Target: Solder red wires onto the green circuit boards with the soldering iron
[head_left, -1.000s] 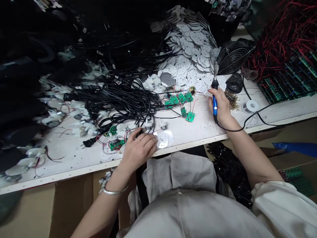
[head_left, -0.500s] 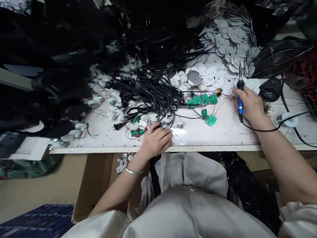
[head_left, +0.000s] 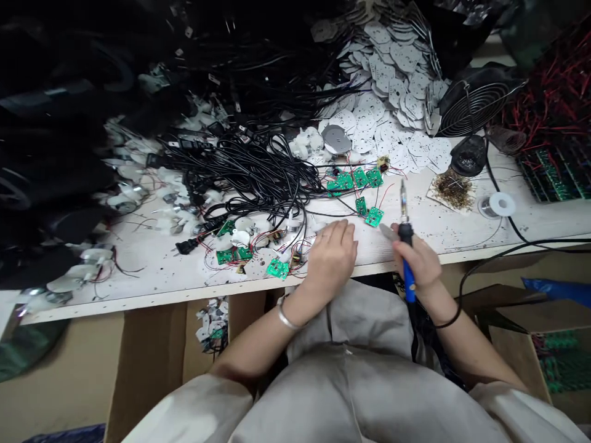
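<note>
My right hand [head_left: 419, 261] is closed around a blue-handled soldering iron [head_left: 405, 240], tip pointing up and away, near the front edge of the white bench [head_left: 152, 277]. My left hand [head_left: 331, 255] rests palm down on the bench beside it, fingers together over something small that is hidden. Just beyond the fingers lie small green circuit boards [head_left: 364, 212] with red wires. More green boards [head_left: 277, 268] and small white motors lie to the left of my left hand.
A big tangle of black power cords [head_left: 258, 172] fills the bench's middle and back. A heap of white round plates [head_left: 392, 80] sits at the back right by a wire fan guard [head_left: 475, 107]. A solder spool [head_left: 501, 203], brass wool [head_left: 455, 187] and cardboard boxes [head_left: 530, 332] are at right.
My right hand brought the soldering iron from the back right to the front edge, close to my left hand. My left hand shifted right, uncovering the boards it lay on. The camera swung.
</note>
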The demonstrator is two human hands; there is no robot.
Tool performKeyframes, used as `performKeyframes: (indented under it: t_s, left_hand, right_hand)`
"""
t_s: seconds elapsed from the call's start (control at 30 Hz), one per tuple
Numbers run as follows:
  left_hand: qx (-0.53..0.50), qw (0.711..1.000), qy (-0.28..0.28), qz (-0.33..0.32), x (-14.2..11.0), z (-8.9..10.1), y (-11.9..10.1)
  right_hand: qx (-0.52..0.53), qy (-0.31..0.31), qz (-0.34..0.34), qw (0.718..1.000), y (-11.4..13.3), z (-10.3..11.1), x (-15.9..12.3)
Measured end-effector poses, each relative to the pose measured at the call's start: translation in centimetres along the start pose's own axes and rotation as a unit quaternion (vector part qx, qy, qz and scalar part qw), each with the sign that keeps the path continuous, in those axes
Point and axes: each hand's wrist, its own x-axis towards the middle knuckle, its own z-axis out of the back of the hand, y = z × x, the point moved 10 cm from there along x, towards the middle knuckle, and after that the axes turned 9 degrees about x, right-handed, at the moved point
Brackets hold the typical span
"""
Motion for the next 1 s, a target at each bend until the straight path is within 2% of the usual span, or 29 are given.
performKeyframes:
  t_s: [0.07,0.13,0.33,0.43,0.53,0.63,0.73,0.83,0.93,1.0]
  left_hand:
    - [0.042,0.996,0.066,0.032,1.7,-2.1,-0.4]
    - [0.064,0.992,0.106,0.036,2.4,-3.1,0.0]
    - [0.087,0.986,0.142,0.003,0.9,-2.8,3.3]
    - [0.095,0.982,0.160,-0.008,0.8,-3.0,3.8]
    - [0.107,0.980,0.167,0.022,1.8,-3.3,3.7]
    - [0.112,0.978,0.166,0.059,3.0,-3.4,3.1]
    - [0.105,0.980,0.167,0.038,3.4,-3.5,1.9]
    - [0.086,0.980,0.175,0.024,3.0,-3.6,1.9]
    - [0.069,0.982,0.173,0.029,2.2,-3.3,2.7]
    - [0.042,0.985,0.169,0.013,1.7,-3.1,2.9]
  right_hand:
    - [0.060,0.034,0.011,0.998,1.4,-1.7,-0.9]
    - [0.091,0.035,0.014,0.995,2.2,-2.4,-1.3]
    - [0.159,0.044,-0.016,0.986,2.9,-3.3,-0.9]
    - [0.158,0.066,-0.054,0.984,2.3,-3.5,-1.0]
    - [0.153,0.114,-0.059,0.980,2.3,-4.0,-1.4]
    - [0.162,0.079,-0.051,0.982,2.6,-3.3,-0.8]
    - [0.212,0.016,-0.062,0.975,3.2,-2.8,0.6]
    - [0.275,0.025,-0.105,0.956,3.6,-4.4,1.5]
    - [0.342,0.037,-0.151,0.927,3.4,-6.1,1.1]
    - [0.336,0.030,-0.175,0.925,2.5,-6.5,0.7]
